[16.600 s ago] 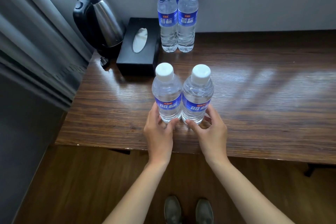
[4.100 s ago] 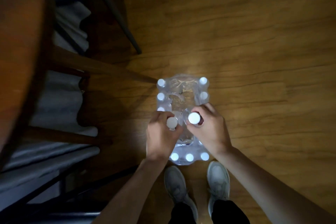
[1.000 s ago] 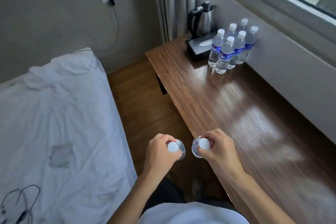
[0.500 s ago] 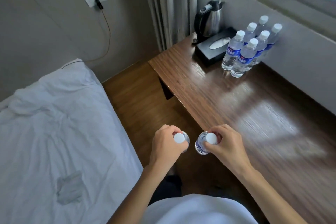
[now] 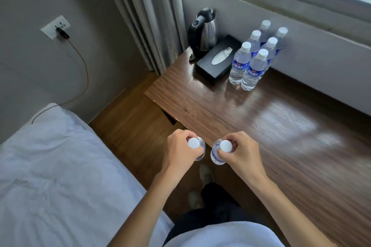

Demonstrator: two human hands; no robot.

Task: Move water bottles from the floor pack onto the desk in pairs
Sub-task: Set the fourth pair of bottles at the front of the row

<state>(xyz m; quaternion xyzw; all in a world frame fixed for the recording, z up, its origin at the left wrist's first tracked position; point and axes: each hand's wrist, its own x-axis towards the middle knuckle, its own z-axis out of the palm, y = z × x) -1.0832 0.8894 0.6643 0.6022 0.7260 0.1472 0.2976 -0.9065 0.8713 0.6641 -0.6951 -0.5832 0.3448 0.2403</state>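
Observation:
I hold two clear water bottles by their necks, seen from above with their white caps showing. My left hand [image 5: 180,149] grips the left bottle [image 5: 194,143] over the floor beside the desk. My right hand [image 5: 242,151] grips the right bottle [image 5: 217,153] at the desk's near edge. Several more bottles [image 5: 252,66] with blue labels stand in pairs at the far end of the wooden desk [image 5: 271,126], near the wall. The floor pack is out of view.
A black tissue box [image 5: 217,60] and a steel kettle [image 5: 204,30] stand at the desk's far left corner by the curtain [image 5: 148,10]. A white bed [image 5: 60,176] fills the left. My shoes [image 5: 205,174] are on the wooden floor between bed and desk.
Since a second ago I have stepped closer to the desk's far end; the standing bottles, kettle and tissue box look nearer. Both hands keep their hold on the two bottles.

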